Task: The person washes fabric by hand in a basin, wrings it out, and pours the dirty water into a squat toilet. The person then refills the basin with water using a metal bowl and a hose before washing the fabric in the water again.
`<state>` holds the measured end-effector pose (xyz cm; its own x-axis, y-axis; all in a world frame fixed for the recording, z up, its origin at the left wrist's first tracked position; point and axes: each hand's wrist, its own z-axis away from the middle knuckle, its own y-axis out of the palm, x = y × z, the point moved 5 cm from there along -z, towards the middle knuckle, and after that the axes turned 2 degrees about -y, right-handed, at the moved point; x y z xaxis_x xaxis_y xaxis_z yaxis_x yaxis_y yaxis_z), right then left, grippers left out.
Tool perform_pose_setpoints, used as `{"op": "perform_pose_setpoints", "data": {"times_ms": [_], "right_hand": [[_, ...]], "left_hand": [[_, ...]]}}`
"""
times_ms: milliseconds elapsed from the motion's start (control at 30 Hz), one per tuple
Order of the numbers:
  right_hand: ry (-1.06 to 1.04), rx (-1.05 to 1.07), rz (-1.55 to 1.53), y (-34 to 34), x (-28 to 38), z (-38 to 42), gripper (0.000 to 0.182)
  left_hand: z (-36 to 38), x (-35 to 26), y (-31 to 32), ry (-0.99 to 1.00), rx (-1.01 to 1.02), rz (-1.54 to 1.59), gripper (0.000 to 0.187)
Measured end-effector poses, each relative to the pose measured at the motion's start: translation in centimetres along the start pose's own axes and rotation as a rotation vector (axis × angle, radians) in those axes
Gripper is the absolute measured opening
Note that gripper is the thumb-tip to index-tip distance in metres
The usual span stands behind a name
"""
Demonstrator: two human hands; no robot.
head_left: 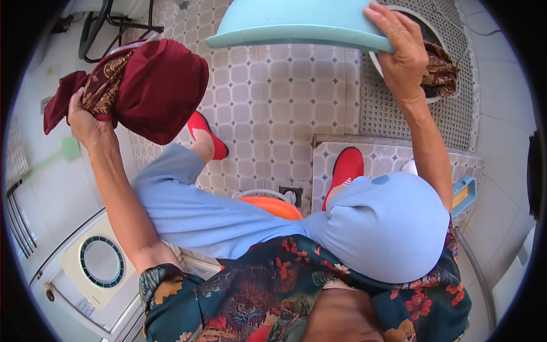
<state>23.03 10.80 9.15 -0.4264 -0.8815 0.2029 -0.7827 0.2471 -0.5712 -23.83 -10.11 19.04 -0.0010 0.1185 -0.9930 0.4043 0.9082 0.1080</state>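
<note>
On the left, my left hand (pixel 91 122) grips a bunched maroon cloth (pixel 162 85) with a brown and gold patterned part. The cloth bulges out to the right of my fingers, held above the floor. My right hand (pixel 403 60) holds a light turquoise basin (pixel 302 25) by its right rim. That basin is tilted, and the top of the frame cuts it off. Just beyond my right wrist, a brown patterned cloth (pixel 440 73) hangs over the edge of a white-rimmed tub (pixel 434 99), whose inside is mostly hidden.
Tiled floor (pixel 285 114) stretches below me, with a raised step (pixel 393 149) on the right. The tub stands on a perforated mat (pixel 387 114). An orange object (pixel 273 206) sits between my legs. At lower left is a white appliance (pixel 85 268); a black-framed stand (pixel 122 25) is at upper left.
</note>
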Motion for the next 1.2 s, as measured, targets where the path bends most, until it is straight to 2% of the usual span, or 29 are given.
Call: {"op": "perform_pose_setpoints", "data": {"times_ms": [67,100,233,267,367,467,500,533,567,600,700,733,800,900,967,1033,1067,1133,1167,1200], "right_hand": [[0.129,0.057,-0.098,0.3,-0.3,-0.2,0.052],[0.095,0.012,-0.116,0.6,-0.6,-0.2,0.057],[0.153,0.021,-0.134,0.9,-0.5,-0.1,0.054],[0.191,0.034,-0.130,1.1,-0.6,-0.2,0.052],[0.311,0.003,-0.049,3.0,-2.5,1.9,0.052],[0.688,0.070,-0.074,5.1,-3.7,5.0,0.050],[0.934,0.243,-0.067,6.4,-4.7,6.6,0.044],[1.085,0.194,-0.201,7.3,-4.9,8.0,0.040],[1.150,0.176,-0.260,7.8,-4.6,9.0,0.036],[1.214,0.262,-0.173,8.6,-4.6,10.4,0.028],[1.495,0.380,-0.399,11.7,-4.0,16.7,0.031],[1.498,0.372,-0.403,12.8,-3.4,18.4,0.031],[1.666,0.282,-0.604,14.0,-1.7,21.0,0.031],[1.736,0.345,-0.648,14.6,-0.1,22.5,0.035],[1.706,0.241,-0.347,15.0,0.4,23.7,0.038],[1.752,0.412,-0.508,15.2,0.3,24.2,0.052],[1.787,0.395,-0.494,14.7,0.4,24.3,0.052],[1.645,0.317,-0.643,13.9,0.2,22.9,0.056],[1.662,0.302,-0.639,13.2,0.5,22.4,0.056],[1.493,0.340,-0.371,11.9,0.8,21.1,0.059]], "left_hand": [[-0.6,0.4,-0.7,-0.035,-0.005,0.037,0.016],[-0.9,0.5,-0.5,-0.044,0.020,0.048,0.015],[0.1,0.4,-0.1,-0.028,-0.056,0.024,0.013],[0.9,0.1,0.4,-0.010,-0.131,-0.004,0.013],[-1.7,1.5,-1.2,-0.081,0.042,0.049,0.015],[-0.2,2.2,0.3,-0.149,0.088,0.043,0.017],[0.2,2.6,0.8,-0.155,0.117,0.059,0.017],[0.6,3.2,1.2,-0.184,0.117,0.051,0.018],[1.0,3.2,1.1,-0.204,0.113,0.048,0.018],[1.1,3.8,1.2,-0.202,0.133,0.055,0.018],[2.1,5.3,2.3,-0.283,0.232,0.032,0.017],[2.7,5.3,2.9,-0.279,0.238,0.029,0.017],[3.6,5.1,3.3,-0.256,0.238,0.029,0.018],[4.3,5.1,3.7,-0.293,0.273,-0.009,0.022],[5.3,5.0,4.5,-0.340,0.296,-0.022,0.024],[6.5,5.2,5.2,-0.374,0.330,-0.050,0.025],[6.1,5.5,4.9,-0.386,0.299,-0.055,0.027],[6.2,6.2,5.1,-0.401,0.290,-0.063,0.030],[6.5,6.5,5.0,-0.414,0.266,-0.081,0.029],[6.7,6.7,5.1,-0.426,0.242,-0.099,0.029]]}}
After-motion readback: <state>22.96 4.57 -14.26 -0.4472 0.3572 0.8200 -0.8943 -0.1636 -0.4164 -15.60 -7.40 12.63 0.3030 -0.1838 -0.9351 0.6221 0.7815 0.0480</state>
